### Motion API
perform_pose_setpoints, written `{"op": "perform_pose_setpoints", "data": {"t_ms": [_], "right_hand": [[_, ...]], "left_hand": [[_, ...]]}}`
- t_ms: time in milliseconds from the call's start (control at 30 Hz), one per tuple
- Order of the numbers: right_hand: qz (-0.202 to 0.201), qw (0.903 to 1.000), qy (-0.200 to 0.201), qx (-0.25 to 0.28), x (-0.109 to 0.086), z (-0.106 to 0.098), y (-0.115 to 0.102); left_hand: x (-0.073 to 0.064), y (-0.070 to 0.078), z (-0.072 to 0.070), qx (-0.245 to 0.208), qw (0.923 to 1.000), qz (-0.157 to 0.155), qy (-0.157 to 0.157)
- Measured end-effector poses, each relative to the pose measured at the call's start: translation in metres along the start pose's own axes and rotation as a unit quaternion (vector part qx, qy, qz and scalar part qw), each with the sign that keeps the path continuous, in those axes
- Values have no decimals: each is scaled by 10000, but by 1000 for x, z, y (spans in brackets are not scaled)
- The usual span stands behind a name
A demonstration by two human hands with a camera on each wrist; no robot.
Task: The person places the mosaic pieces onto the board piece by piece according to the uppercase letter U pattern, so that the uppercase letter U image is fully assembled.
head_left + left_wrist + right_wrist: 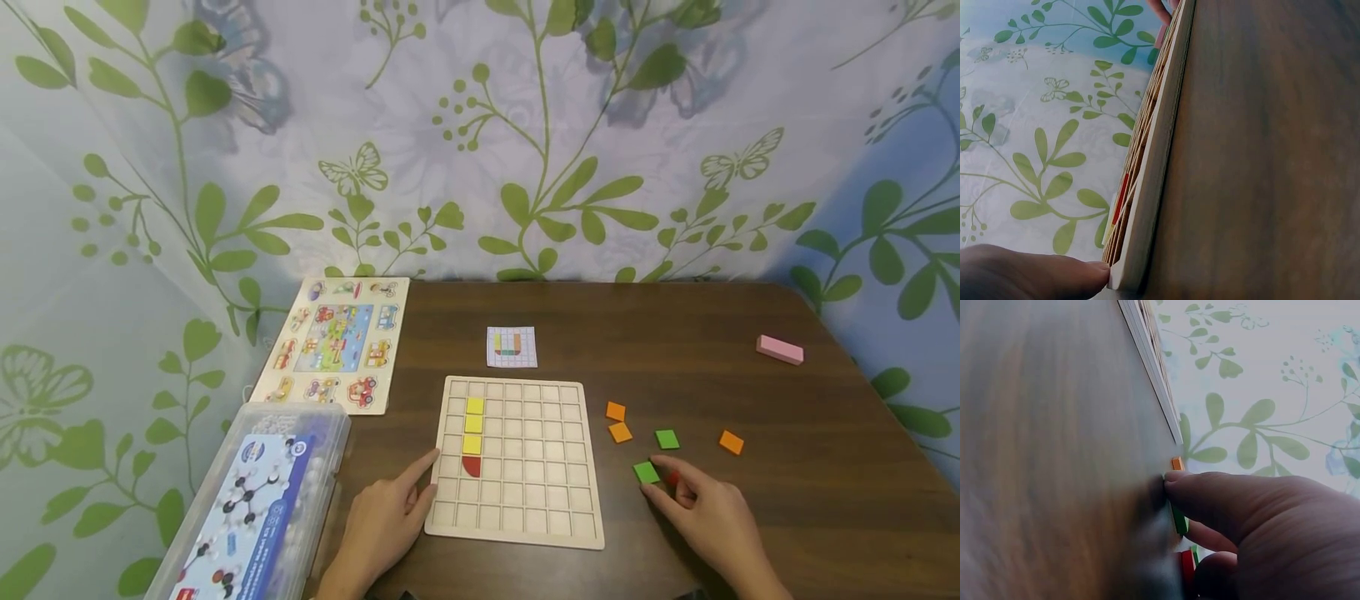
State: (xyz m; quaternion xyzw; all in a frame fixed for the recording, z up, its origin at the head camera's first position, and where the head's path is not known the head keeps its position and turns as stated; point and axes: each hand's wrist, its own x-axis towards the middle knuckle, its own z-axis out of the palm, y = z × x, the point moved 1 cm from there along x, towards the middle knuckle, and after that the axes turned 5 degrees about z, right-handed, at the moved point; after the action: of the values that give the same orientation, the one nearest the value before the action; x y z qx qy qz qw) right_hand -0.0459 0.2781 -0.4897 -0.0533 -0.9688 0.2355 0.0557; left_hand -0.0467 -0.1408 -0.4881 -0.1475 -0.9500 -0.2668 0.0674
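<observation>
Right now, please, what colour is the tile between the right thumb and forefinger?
The tile is green, clearest in the head view.

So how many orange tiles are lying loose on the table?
3. One orange tile lies right of the board; another sits just below it in the head view; the third is farther right. The right hand could hide more.

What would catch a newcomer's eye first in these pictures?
Probably the pale grid board on the dark table, with three yellow squares in a column and a red rounded piece just below them in the head view. Next, the right hand, pinching a green tile right of the board. Behind the table, a leafy backdrop fills the top.
</observation>
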Motion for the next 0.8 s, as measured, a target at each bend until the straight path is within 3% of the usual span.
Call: {"op": "perform_pose_setpoints", "data": {"t_ms": [467, 800], "right_hand": [[-91, 9999, -38, -17, -2, 3, 1], [-606, 9973, 161, -372, -4, 6, 1]], "left_hand": [[-1, -1, 1, -43, 10000, -7, -14], [-1, -1, 1, -20, 10000, 33, 29]]}}
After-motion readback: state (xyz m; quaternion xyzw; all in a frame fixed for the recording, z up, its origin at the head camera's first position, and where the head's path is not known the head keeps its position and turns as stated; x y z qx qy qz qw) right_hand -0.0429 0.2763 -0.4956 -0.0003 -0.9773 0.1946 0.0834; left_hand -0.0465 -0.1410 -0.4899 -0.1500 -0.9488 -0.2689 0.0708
